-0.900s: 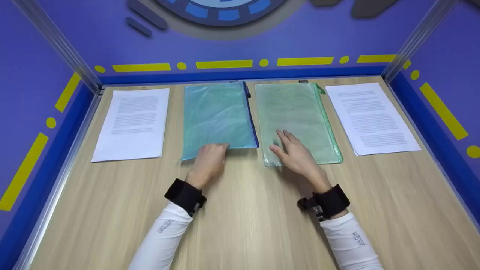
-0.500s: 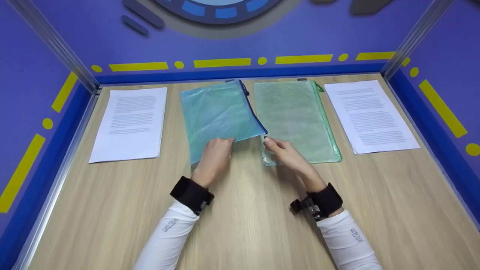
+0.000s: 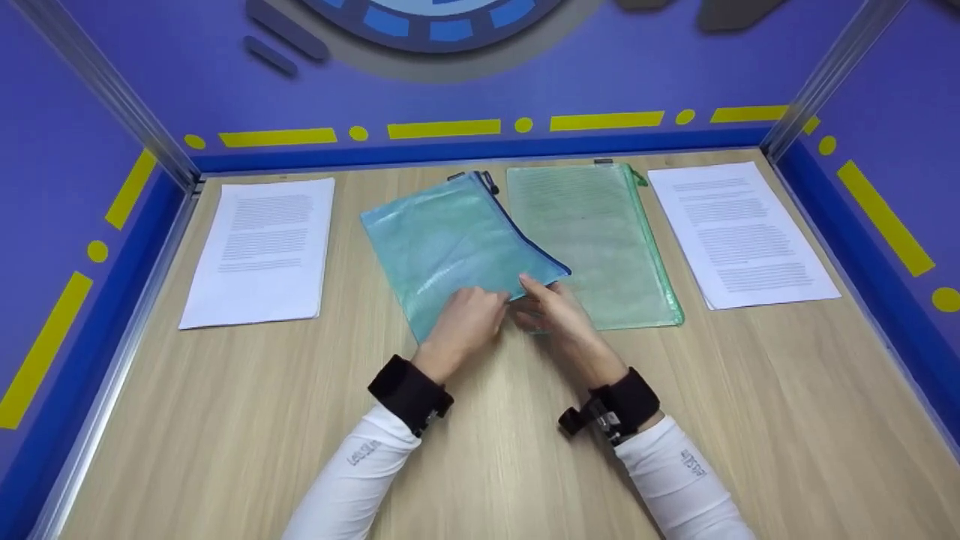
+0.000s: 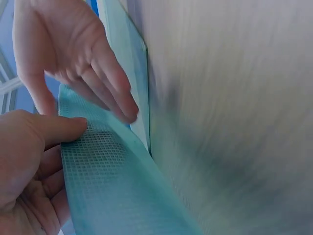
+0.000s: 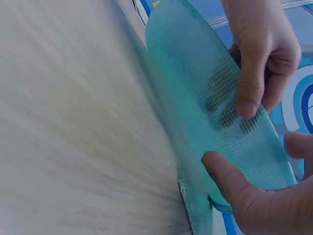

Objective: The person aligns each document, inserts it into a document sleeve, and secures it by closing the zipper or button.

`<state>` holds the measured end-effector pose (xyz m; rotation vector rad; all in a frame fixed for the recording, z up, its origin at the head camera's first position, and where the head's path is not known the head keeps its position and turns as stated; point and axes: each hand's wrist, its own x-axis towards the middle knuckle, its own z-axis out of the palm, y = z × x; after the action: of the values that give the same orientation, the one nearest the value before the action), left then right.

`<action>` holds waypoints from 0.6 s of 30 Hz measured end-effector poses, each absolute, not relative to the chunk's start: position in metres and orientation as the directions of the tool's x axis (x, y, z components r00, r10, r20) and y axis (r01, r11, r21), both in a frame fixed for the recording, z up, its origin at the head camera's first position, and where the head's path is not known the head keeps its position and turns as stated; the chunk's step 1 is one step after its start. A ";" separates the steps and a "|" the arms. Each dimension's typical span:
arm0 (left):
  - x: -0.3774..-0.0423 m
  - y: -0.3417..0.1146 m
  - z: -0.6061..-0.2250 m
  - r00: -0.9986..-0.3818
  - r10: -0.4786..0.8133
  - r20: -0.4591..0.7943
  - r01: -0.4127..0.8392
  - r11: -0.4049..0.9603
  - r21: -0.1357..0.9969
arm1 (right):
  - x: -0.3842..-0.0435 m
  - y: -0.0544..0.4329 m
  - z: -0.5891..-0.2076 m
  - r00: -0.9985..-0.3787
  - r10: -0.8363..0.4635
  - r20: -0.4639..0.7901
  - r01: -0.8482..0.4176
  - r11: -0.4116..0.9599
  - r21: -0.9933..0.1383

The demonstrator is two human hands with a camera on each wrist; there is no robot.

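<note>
A blue mesh zipper pouch (image 3: 450, 240) with a dark blue zipper lies turned at an angle, its near edge raised off the table. My left hand (image 3: 466, 321) pinches that edge, thumb on one face and fingers behind, as the left wrist view shows of the pouch (image 4: 107, 166). Close to its right corner is my right hand (image 3: 564, 319). In the right wrist view the right hand (image 5: 269, 205) has thumb and finger spread at the pouch's edge, not closed on it; whether they touch it is hard to tell.
A green mesh zipper pouch (image 3: 585, 232) lies to the right, partly under the blue one's corner and my right hand. Printed paper stacks stand at far left (image 3: 259, 255) and far right (image 3: 742, 232). Purple walls (image 3: 480, 90) border the wooden table (image 3: 495, 465).
My left hand has lifted the blue pouch's near edge and drawn it right and toward me, turning it. My right hand has left the green pouch and moved left toward the blue pouch's corner.
</note>
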<state>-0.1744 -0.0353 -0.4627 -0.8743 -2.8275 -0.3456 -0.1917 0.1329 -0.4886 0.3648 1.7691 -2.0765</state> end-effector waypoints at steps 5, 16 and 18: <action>-0.170 -0.030 -0.466 -0.806 0.556 0.203 0.589 0.786 0.188 | -0.193 0.134 -0.492 -0.901 -0.094 -0.423 0.433 -0.148 -0.889; -0.167 -0.040 -0.466 -0.820 0.564 0.103 0.569 0.779 0.266 | -0.199 0.152 -0.492 -0.943 0.001 -0.333 0.332 0.073 -0.940; -0.169 -0.046 -0.465 -0.834 0.542 0.100 0.544 0.783 0.302 | -0.202 0.158 -0.492 -0.950 0.027 -0.310 0.310 0.128 -0.942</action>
<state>-0.1686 -0.0456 -0.4651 -0.9018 -2.9590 -0.5042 -0.2016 0.1582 -0.4916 0.3342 2.1859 -1.9124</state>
